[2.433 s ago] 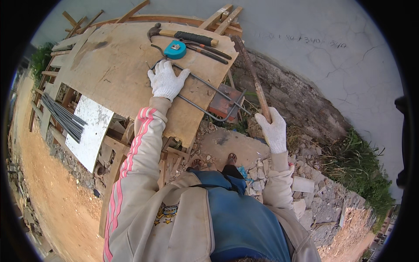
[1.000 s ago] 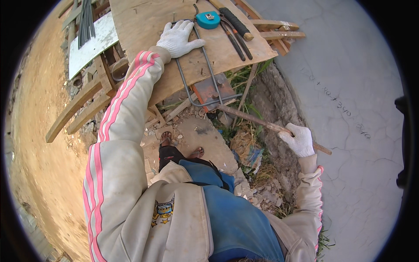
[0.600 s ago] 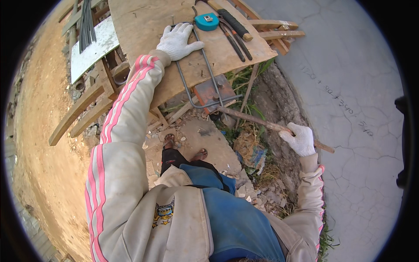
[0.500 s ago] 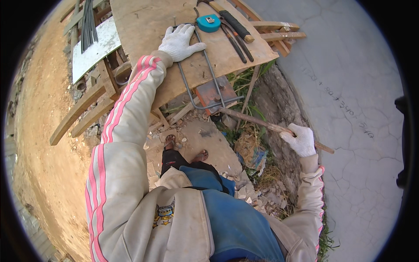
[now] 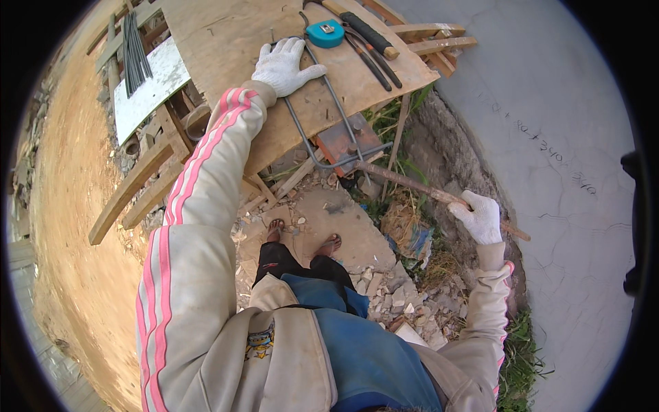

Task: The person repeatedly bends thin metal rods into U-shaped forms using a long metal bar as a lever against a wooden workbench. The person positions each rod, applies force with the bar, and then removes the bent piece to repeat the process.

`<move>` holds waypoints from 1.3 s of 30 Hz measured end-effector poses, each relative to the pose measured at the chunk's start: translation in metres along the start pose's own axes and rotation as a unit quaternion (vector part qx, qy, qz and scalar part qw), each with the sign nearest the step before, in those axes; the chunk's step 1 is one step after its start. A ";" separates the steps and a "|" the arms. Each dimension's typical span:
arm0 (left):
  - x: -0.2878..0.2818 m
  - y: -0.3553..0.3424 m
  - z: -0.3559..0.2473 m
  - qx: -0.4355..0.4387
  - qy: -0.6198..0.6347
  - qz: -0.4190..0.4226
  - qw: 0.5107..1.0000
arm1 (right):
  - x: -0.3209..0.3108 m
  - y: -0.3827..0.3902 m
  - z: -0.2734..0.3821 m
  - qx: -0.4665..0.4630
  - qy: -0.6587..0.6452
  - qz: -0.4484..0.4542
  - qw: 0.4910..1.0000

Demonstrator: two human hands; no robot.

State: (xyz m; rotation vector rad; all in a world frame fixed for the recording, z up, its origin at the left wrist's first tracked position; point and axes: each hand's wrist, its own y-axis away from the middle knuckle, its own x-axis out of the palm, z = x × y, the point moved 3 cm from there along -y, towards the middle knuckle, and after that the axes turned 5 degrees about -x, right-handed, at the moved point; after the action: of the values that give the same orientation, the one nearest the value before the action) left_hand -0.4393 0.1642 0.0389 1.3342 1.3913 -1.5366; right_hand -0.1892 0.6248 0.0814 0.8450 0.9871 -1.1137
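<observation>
My left hand (image 5: 283, 67), in a white knit glove, lies flat with fingers spread on a bent grey steel rod (image 5: 300, 127) at the wooden board. The rod forms a long, narrow frame that reaches past the board's near edge. Its near bend rests over a rusty metal plate (image 5: 341, 141) with upright pins. My right hand (image 5: 478, 217), also gloved, is closed round a long, rusty brown bar (image 5: 412, 184). The bar's far tip meets the rod's bend by the plate; whether it is hooked on there I cannot tell.
On the board (image 5: 226, 41) lie a teal tape measure (image 5: 325, 33), orange-and-black pincers (image 5: 371, 58) and a black-gripped hammer (image 5: 367, 31). Straight rods (image 5: 135, 58) sit on a white sheet (image 5: 154, 89) at left. Rubble (image 5: 405, 295) lies underfoot. A grey wall (image 5: 570, 206) rises at right.
The whole view has shifted slightly. My right hand and the bar's gripped end sit a little farther right; my left hand stays on the rod.
</observation>
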 end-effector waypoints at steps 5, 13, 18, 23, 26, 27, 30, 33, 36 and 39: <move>0.003 -0.001 0.002 0.008 -0.002 -0.009 1.000 | 0.005 0.018 0.013 0.030 0.023 -0.023 0.999; 0.011 -0.005 0.004 0.017 0.019 -0.032 0.999 | 0.039 0.087 0.083 0.172 0.016 -0.093 0.981; 0.007 -0.004 0.003 0.015 0.023 -0.001 1.000 | 0.069 0.118 0.133 0.271 -0.012 -0.120 0.955; 0.004 -0.007 0.001 0.007 0.040 0.018 0.999 | 0.098 0.130 0.176 0.325 0.000 -0.174 0.930; 0.004 -0.006 0.002 0.001 0.045 0.029 0.999 | 0.106 0.137 0.210 0.354 0.000 -0.198 0.914; 0.004 -0.006 0.001 -0.002 0.044 0.032 0.998 | 0.112 0.138 0.224 0.383 0.006 -0.206 0.901; 0.004 -0.007 0.000 -0.006 0.049 0.023 0.999 | 0.142 0.136 0.275 0.434 0.010 -0.248 0.866; 0.006 -0.009 -0.001 -0.011 0.047 0.031 0.998 | 0.160 0.131 0.301 0.462 0.012 -0.254 0.850; 0.009 -0.011 -0.001 -0.006 0.059 0.017 0.998 | 0.145 0.134 0.293 0.421 0.022 -0.253 0.871; 0.010 -0.012 0.000 -0.009 0.071 0.007 0.997 | 0.135 0.139 0.281 0.388 -0.083 -0.213 0.893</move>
State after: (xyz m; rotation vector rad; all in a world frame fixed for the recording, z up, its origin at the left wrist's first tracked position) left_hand -0.4527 0.1687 0.0326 1.4625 1.4746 -1.4393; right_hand 0.0218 0.3577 0.0597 1.1632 0.5723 -1.9942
